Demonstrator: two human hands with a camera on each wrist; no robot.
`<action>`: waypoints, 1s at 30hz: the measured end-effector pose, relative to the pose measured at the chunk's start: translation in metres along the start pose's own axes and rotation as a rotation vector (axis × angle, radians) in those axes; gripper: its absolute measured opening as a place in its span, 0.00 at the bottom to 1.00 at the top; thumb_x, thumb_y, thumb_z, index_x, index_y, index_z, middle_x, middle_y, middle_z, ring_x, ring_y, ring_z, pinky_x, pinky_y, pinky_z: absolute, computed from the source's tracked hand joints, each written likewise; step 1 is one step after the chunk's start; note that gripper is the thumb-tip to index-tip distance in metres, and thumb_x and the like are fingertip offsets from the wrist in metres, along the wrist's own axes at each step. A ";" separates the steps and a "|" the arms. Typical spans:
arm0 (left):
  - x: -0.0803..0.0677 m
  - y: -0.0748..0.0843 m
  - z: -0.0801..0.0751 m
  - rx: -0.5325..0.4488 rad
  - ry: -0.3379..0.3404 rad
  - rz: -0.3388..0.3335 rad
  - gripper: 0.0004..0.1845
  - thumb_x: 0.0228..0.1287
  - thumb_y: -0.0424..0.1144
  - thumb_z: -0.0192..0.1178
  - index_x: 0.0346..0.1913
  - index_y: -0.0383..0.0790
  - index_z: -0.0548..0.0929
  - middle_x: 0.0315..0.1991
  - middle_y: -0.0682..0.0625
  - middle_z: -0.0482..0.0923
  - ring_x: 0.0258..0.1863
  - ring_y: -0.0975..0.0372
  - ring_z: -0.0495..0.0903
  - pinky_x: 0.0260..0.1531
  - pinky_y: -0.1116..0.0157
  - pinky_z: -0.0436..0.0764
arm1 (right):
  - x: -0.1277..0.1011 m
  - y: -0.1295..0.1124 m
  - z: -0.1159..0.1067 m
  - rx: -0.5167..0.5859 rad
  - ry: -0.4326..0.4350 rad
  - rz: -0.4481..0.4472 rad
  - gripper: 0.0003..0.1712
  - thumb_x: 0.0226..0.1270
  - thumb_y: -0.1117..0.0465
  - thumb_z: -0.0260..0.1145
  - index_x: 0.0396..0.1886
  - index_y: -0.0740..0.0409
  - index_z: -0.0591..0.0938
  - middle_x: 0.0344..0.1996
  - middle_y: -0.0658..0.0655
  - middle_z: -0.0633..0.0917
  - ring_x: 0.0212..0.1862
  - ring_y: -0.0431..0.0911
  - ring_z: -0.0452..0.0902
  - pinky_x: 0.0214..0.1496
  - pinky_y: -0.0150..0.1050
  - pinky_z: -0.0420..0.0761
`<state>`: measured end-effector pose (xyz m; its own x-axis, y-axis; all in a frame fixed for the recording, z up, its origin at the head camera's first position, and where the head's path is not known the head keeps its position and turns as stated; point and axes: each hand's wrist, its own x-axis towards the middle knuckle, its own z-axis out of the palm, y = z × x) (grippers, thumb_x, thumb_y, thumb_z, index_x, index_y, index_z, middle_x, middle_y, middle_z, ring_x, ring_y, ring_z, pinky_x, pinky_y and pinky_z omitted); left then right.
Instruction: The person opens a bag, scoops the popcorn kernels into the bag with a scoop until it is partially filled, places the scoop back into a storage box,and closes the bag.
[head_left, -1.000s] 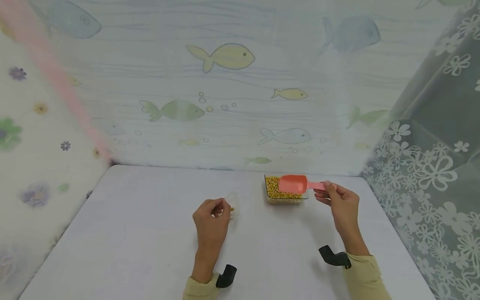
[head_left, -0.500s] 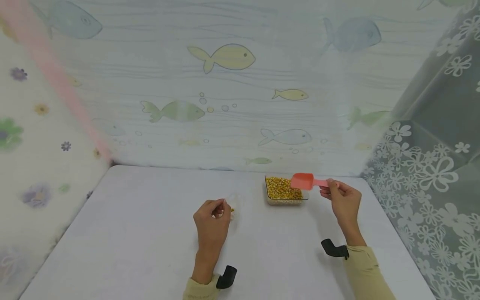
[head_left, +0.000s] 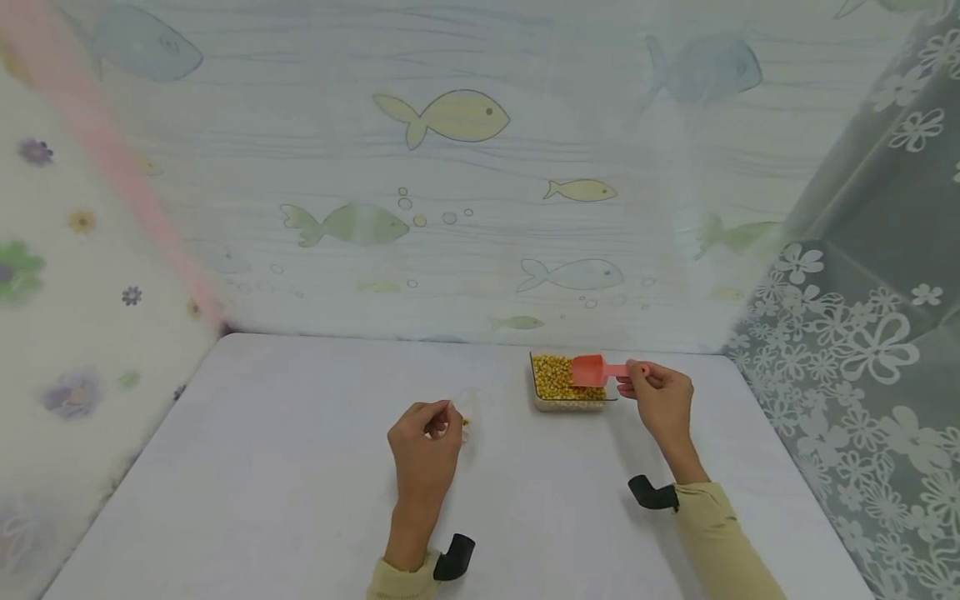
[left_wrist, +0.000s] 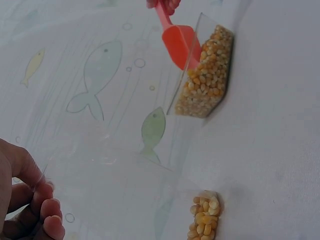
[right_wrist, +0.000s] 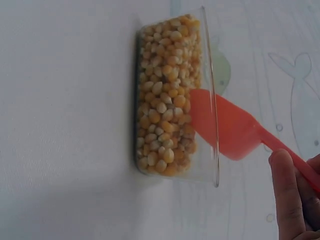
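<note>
My left hand [head_left: 441, 419] pinches the top of a small clear plastic bag [head_left: 467, 410] standing on the white table [head_left: 285, 467]. In the left wrist view the bag [left_wrist: 115, 175] has a little heap of corn kernels [left_wrist: 203, 221] at its bottom, and my fingers [left_wrist: 47, 212] grip its edge. My right hand [head_left: 639, 377] holds the handle of a red scoop [head_left: 590, 370]. The scoop's bowl [right_wrist: 225, 125] tilts down at the right rim of a clear rectangular container [right_wrist: 212, 65] full of yellow corn kernels [right_wrist: 167, 95].
A fish-patterned sheet [head_left: 450, 167] closes the back of the table. A flowered sheet [head_left: 67, 275] hangs on the left and a lace-flower curtain [head_left: 862, 333] on the right. Black wrist camera mounts [head_left: 453, 554] sit near both sleeves.
My right hand drew the scoop back to the container's right edge, then brought it left and lower, bowl tipped toward the kernels. The left hand and bag stayed put.
</note>
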<state>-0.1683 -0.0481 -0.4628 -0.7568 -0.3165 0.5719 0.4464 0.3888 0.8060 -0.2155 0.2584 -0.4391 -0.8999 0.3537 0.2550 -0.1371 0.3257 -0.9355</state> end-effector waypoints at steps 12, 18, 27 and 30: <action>-0.001 -0.001 0.000 0.012 -0.002 0.019 0.06 0.56 0.19 0.65 0.32 0.29 0.89 0.23 0.46 0.81 0.21 0.62 0.76 0.21 0.68 0.77 | 0.013 0.036 0.003 0.098 -0.020 0.183 0.22 0.77 0.60 0.62 0.48 0.81 0.80 0.24 0.47 0.88 0.28 0.34 0.86 0.35 0.31 0.86; -0.001 -0.003 0.001 0.018 0.000 0.037 0.05 0.56 0.19 0.65 0.33 0.26 0.89 0.23 0.46 0.81 0.21 0.61 0.76 0.20 0.68 0.77 | 0.015 0.043 0.004 0.098 -0.065 0.277 0.26 0.78 0.55 0.60 0.54 0.79 0.79 0.26 0.45 0.88 0.32 0.33 0.86 0.39 0.29 0.85; 0.000 -0.001 0.001 0.014 -0.005 0.026 0.05 0.56 0.19 0.65 0.33 0.27 0.89 0.23 0.46 0.81 0.21 0.61 0.76 0.21 0.67 0.77 | 0.022 0.045 0.003 0.272 -0.118 0.487 0.29 0.79 0.56 0.58 0.66 0.78 0.70 0.27 0.44 0.88 0.35 0.33 0.87 0.45 0.28 0.84; 0.000 -0.001 0.001 0.009 -0.002 0.020 0.05 0.56 0.19 0.65 0.33 0.27 0.89 0.24 0.46 0.81 0.21 0.62 0.76 0.21 0.67 0.77 | 0.023 0.045 0.002 0.333 -0.120 0.537 0.29 0.79 0.58 0.58 0.68 0.77 0.68 0.27 0.45 0.88 0.36 0.33 0.87 0.46 0.27 0.84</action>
<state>-0.1692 -0.0479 -0.4632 -0.7484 -0.3071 0.5878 0.4572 0.4032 0.7927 -0.2434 0.2790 -0.4759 -0.9164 0.2845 -0.2815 0.2422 -0.1658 -0.9560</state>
